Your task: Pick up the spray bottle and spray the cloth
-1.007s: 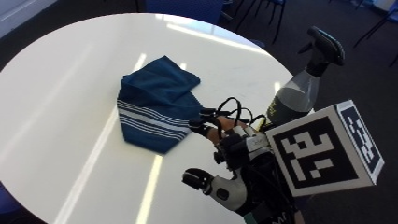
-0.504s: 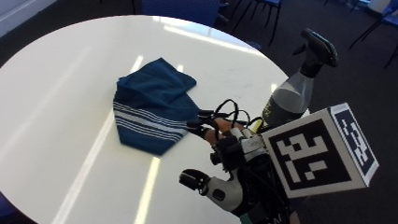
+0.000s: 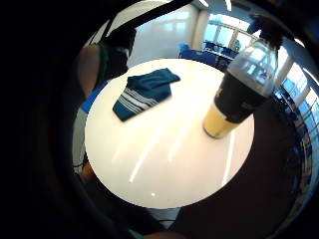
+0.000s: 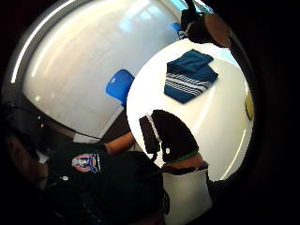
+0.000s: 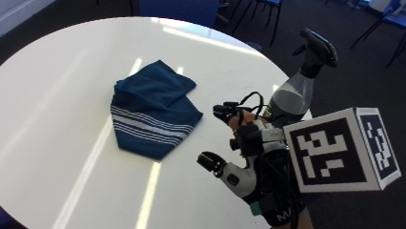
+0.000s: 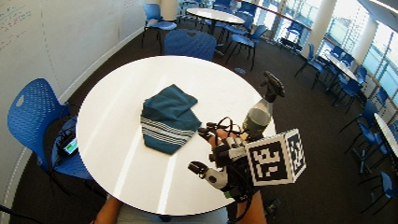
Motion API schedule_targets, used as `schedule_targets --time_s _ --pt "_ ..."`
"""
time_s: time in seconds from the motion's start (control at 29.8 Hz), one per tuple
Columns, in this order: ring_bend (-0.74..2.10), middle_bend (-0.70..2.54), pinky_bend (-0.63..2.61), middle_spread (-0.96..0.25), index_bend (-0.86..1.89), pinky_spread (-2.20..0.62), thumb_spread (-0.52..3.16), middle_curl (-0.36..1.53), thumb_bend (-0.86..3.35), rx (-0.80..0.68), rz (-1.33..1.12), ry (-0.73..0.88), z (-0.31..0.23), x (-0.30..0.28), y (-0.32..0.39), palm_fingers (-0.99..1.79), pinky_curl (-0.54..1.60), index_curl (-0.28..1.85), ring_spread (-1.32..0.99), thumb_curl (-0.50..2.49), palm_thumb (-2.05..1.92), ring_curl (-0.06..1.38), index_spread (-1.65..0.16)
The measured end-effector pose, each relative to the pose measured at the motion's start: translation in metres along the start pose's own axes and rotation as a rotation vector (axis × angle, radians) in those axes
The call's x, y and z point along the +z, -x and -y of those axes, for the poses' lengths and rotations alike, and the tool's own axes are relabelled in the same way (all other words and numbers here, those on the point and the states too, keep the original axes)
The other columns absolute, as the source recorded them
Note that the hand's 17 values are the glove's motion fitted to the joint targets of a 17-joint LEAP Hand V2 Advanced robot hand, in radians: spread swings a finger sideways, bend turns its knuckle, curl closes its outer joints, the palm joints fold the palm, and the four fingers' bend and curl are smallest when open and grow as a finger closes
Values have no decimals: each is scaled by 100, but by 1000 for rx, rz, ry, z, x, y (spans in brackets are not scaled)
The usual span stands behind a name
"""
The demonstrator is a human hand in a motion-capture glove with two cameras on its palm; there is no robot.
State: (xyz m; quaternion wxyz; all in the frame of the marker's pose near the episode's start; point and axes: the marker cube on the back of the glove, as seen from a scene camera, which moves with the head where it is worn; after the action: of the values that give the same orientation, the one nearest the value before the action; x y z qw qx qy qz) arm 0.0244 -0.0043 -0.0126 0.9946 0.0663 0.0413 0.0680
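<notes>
A dark blue cloth with white stripes lies crumpled on the round white table. The spray bottle stands upright near the table's edge, with a clear grey body and a black trigger head. My gloved right hand hovers over the table just beside the bottle, between it and the cloth. Its fingers are spread and hold nothing. In the little finger side palm view the bottle looms close, with the cloth farther off. The thumb side palm view shows the cloth past my gloved thumb.
Blue chairs stand around the table, one at its left and one at its far side. The bottle stands close to the table's rim, with dark carpet beyond. More tables and chairs stand farther back in the room.
The outside picture has shifted slightly, so its camera moved. The hand stays open beside the bottle, and the cloth and bottle have not moved.
</notes>
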Motion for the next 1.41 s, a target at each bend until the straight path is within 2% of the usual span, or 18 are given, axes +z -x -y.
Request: schedule_targets --time_s 0.3,0.71,1.14,1.41 --pt "39 25 21 -11 8 12 113 35 0 157 -32 -257 10 -21 -36 91 30 28 -15 28 54 34 -38" --pt "44 29 19 -11 10 6 113 39 -2 403 38 -413 15 -52 -96 99 33 26 -16 30 57 38 -35" --pt "45 29 19 -11 10 4 112 41 -2 573 22 -458 33 -51 -137 98 34 24 -16 32 58 40 -34" --pt "45 30 19 -11 10 4 110 42 -2 623 142 -459 50 -47 -152 97 34 24 -16 33 60 40 -34"
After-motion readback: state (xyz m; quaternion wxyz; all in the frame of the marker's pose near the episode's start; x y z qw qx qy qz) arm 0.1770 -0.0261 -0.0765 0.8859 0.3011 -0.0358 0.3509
